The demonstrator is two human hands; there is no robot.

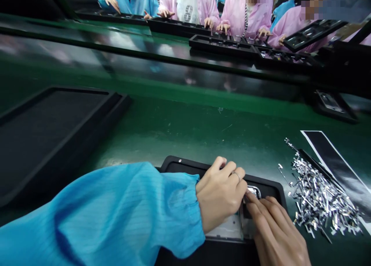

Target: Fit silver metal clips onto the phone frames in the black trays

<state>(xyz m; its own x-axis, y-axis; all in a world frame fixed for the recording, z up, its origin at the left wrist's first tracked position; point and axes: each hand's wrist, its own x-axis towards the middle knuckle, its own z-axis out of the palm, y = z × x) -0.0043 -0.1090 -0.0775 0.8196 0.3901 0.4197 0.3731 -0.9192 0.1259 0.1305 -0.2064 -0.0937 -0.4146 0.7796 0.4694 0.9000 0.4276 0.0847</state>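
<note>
A flat silver metal housing [227, 230], like that of a phone or small tablet, lies in a black tray [185, 164] in front of me. My left hand [223, 190], coming out of a blue sleeve, is closed over the upper part of the housing with its fingers curled; a ring shows on one finger. My right hand [275, 229] lies across the right side of the housing, its fingers bent close together. The fingertips of both hands meet near the housing's top right corner, and whatever they pinch there is hidden.
Small silver metal strips [324, 198] form a pile to the right, beside a black sheet with white edges [333, 157]. A large black tray [55, 119] lies at left. Beyond a rail [174, 59], several people in blue and pink work at black trays [220, 43].
</note>
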